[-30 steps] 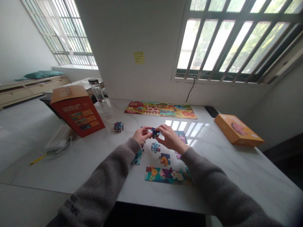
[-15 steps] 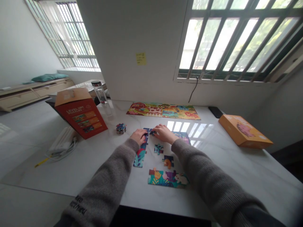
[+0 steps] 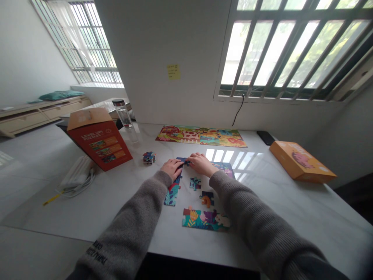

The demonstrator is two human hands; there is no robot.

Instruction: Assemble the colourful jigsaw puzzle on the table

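My left hand point(image 3: 172, 168) presses its fingers onto the upper end of a joined strip of jigsaw puzzle pieces point(image 3: 172, 193). Beside it, the bent fingers of my right hand point(image 3: 200, 164) hold a dark blue puzzle piece point(image 3: 188, 162) against the strip's top corner, mostly hidden beneath them. Right of that hand, a joined purple-blue puzzle section point(image 3: 226, 168) is partly covered. Between the sections lie a loose teal patterned piece point(image 3: 195, 183) and a loose piece with an orange curl point(image 3: 207, 199). Nearer me is a joined bottom row point(image 3: 204, 219) with a rabbit, its right end under my sleeve.
A small stack of puzzle pieces point(image 3: 149, 157) sits to the left. Behind lies a finished farm puzzle point(image 3: 201, 135). A red box point(image 3: 100, 142), a glass bottle point(image 3: 124, 114) and a white power strip point(image 3: 76, 175) stand left; an orange box point(image 3: 301, 161) and black phone point(image 3: 265, 138) lie right.
My right hand has shifted slightly left, and the gap between its piece and the left strip has closed. My left fingers have edged toward that joint.
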